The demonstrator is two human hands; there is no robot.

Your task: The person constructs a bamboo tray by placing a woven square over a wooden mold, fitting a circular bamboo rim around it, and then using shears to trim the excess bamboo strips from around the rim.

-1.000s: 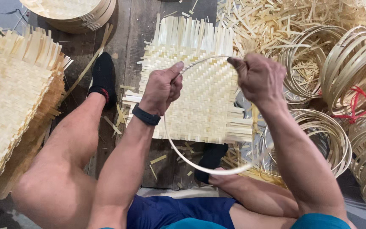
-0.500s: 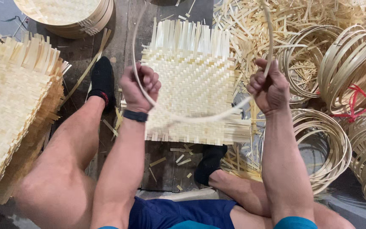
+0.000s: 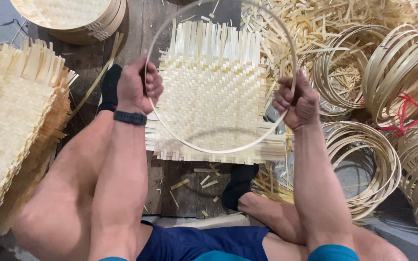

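two fists, left hand (image 3: 139,87) and right hand (image 3: 296,101), grip a thin bamboo hoop (image 3: 218,149) above a square woven mat (image 3: 211,96).

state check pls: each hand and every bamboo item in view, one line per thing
left hand: fist shut on hoop's left side
right hand: fist shut on hoop's right side
thin pale bamboo strip hoop: held above mat
square woven bamboo mat: flat on floor, edges unfinished
stack of woven mats: piled at left
bundled bamboo rings: tied with red cord
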